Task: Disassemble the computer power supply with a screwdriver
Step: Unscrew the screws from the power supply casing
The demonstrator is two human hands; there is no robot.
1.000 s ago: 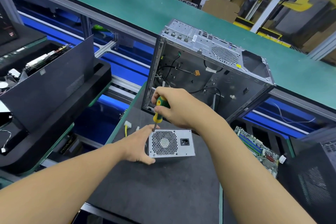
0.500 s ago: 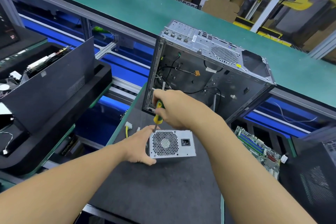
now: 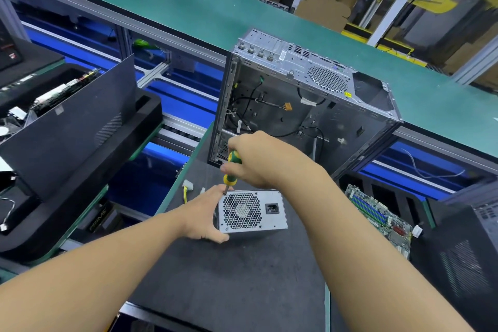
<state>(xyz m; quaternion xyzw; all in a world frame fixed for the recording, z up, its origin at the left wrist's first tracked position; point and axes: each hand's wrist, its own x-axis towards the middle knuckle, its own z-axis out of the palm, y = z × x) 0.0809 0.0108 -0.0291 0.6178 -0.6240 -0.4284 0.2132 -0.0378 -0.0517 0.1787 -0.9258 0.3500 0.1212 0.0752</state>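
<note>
A silver power supply (image 3: 265, 219) stands on the dark mat (image 3: 237, 283), its fan grille and black socket facing me. My left hand (image 3: 204, 217) grips its left side, thumb under the lower corner. Wrapped around the green and yellow handle of a screwdriver (image 3: 231, 170) is my right hand (image 3: 262, 160). The screwdriver points steeply down, and its tip meets the top left corner of the power supply. Yellow wires with a white plug (image 3: 187, 187) trail left from behind the unit.
An open, emptied computer case (image 3: 304, 105) stands just behind the hands. A green motherboard (image 3: 380, 215) lies at the right, beside a black case (image 3: 463, 261). At the left a black side panel (image 3: 70, 127) leans on a black foam tray (image 3: 89, 178). A green conveyor (image 3: 188, 5) runs behind.
My right hand has turned a little on the screwdriver handle, with the tip staying at the same corner. The power supply and my left hand have held still.
</note>
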